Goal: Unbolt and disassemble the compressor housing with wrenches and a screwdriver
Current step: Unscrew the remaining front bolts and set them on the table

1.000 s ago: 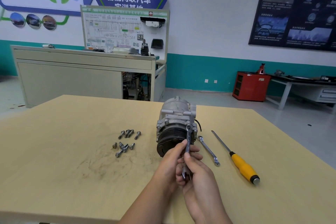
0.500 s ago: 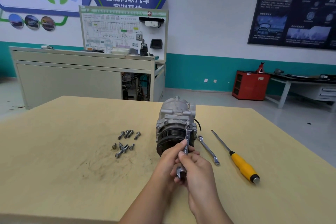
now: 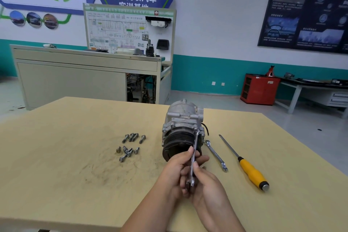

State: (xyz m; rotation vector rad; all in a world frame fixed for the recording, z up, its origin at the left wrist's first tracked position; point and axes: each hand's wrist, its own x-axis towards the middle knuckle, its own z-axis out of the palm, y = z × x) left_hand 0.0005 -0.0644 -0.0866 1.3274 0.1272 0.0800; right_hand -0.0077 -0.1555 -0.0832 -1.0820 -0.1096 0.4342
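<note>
The left hand [image 3: 175,170] and the right hand [image 3: 210,189] are both pinching the wrench [image 3: 195,141], its far end sitting on the compressor housing [image 3: 180,118].

Automotive training workshop was indicated, wiring-diagram board [image 3: 130,30] mounted on a bench, car posters [image 3: 305,9] hung, red cabinet [image 3: 259,88] kept by the wall.

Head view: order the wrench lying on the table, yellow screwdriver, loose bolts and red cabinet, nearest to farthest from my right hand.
1. wrench lying on the table, just right of the right hand.
2. yellow screwdriver, farther right.
3. loose bolts, left of the compressor.
4. red cabinet, by the back wall.
</note>
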